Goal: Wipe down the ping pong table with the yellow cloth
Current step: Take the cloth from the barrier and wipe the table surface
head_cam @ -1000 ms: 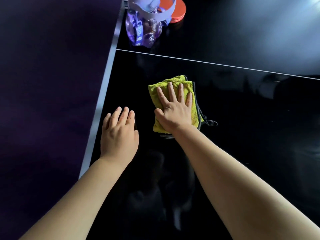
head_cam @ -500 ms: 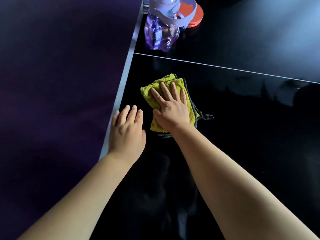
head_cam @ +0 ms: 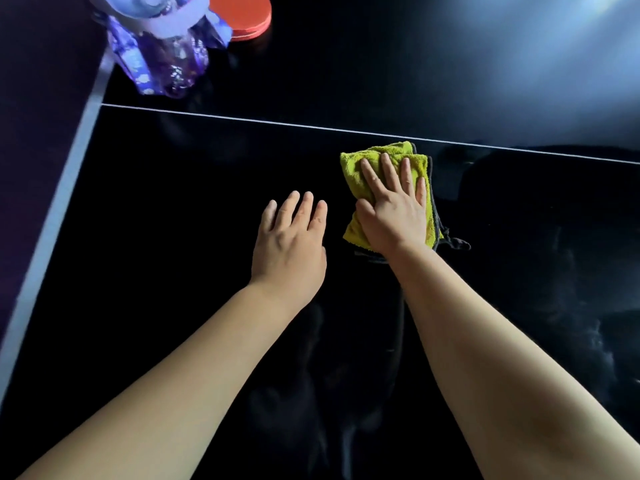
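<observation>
The yellow cloth (head_cam: pixel 353 174), folded with a dark grey edge and tag, lies on the black glossy ping pong table (head_cam: pixel 173 237), just below a thin white line (head_cam: pixel 242 120). My right hand (head_cam: pixel 393 213) presses flat on the cloth, fingers spread over it and pointing away from me. My left hand (head_cam: pixel 291 244) rests palm down on the bare table just left of the cloth, holding nothing, its fingers slightly apart.
A purple translucent water bottle (head_cam: pixel 162 53) stands at the far left corner beyond the white line, with a red ping pong paddle (head_cam: pixel 242 15) behind it. The table's pale left edge (head_cam: pixel 52 216) runs diagonally, with dark purple floor (head_cam: pixel 20 133) beyond it.
Both hands and the cloth have slid to the right, away from the table's left edge, and the cloth now lies closer to the white line.
</observation>
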The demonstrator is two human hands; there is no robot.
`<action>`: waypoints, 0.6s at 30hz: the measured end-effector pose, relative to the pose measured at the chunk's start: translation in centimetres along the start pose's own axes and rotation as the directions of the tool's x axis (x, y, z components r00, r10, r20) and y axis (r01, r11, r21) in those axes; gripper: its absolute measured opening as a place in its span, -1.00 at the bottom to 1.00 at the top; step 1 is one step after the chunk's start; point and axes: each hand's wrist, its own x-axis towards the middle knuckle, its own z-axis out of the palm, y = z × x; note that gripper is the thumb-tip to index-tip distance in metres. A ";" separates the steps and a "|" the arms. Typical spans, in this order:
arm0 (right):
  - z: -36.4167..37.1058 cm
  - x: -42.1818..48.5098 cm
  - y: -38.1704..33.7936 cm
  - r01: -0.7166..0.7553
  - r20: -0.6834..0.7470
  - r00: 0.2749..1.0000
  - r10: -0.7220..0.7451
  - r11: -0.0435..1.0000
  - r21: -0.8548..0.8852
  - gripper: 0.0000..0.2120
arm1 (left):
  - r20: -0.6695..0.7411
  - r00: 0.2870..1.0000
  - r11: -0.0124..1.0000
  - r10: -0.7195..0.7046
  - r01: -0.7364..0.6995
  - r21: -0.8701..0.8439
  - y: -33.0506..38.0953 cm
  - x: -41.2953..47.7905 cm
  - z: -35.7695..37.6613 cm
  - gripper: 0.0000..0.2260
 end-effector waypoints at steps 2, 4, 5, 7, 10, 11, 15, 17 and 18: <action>-0.7 0.5 3.6 -0.055 -0.006 0.998 0.055 0.999 0.001 -0.34 | -0.010 0.999 0.999 0.034 -0.034 -0.011 2.6 1.8 0.4 -0.44; -1.4 1.0 6.8 -0.108 -0.007 0.994 0.108 0.994 0.019 -0.33 | -0.023 0.997 0.997 0.071 -0.072 -0.025 4.9 3.4 0.8 -0.45; -1.6 1.3 8.3 -0.130 -0.008 0.991 0.131 0.991 0.029 -0.33 | -0.029 0.996 0.996 0.088 -0.089 -0.029 6.0 4.2 1.0 -0.45; -2.1 1.7 11.0 -0.171 -0.012 0.985 0.172 0.985 0.027 -0.35 | -0.036 0.993 0.993 0.113 -0.114 -0.036 7.7 5.6 1.2 -0.46; -2.8 2.6 14.4 -0.289 -0.024 0.957 0.289 0.957 -0.008 -0.38 | -0.057 0.990 0.990 0.131 -0.134 -0.052 9.2 7.2 1.6 -0.48; -3.1 3.0 15.2 -0.345 -0.024 0.938 0.345 0.939 -0.010 -0.38 | -0.067 0.989 0.989 0.129 -0.133 -0.063 9.3 7.5 1.7 -0.48; -3.7 4.5 16.2 -0.501 0.018 0.866 0.500 0.866 0.002 -0.33 | -0.109 0.988 0.990 0.113 -0.122 -0.077 8.4 7.4 2.2 -0.52; -3.7 5.0 15.7 -0.509 0.047 0.860 0.509 0.861 -0.004 -0.35 | -0.118 0.988 0.990 0.104 -0.113 -0.080 7.3 7.0 2.4 -0.53; -3.8 5.1 15.3 -0.506 0.053 0.861 0.505 0.863 0.003 -0.36 | -0.119 0.988 0.990 0.099 -0.110 -0.085 6.8 6.7 2.6 -0.54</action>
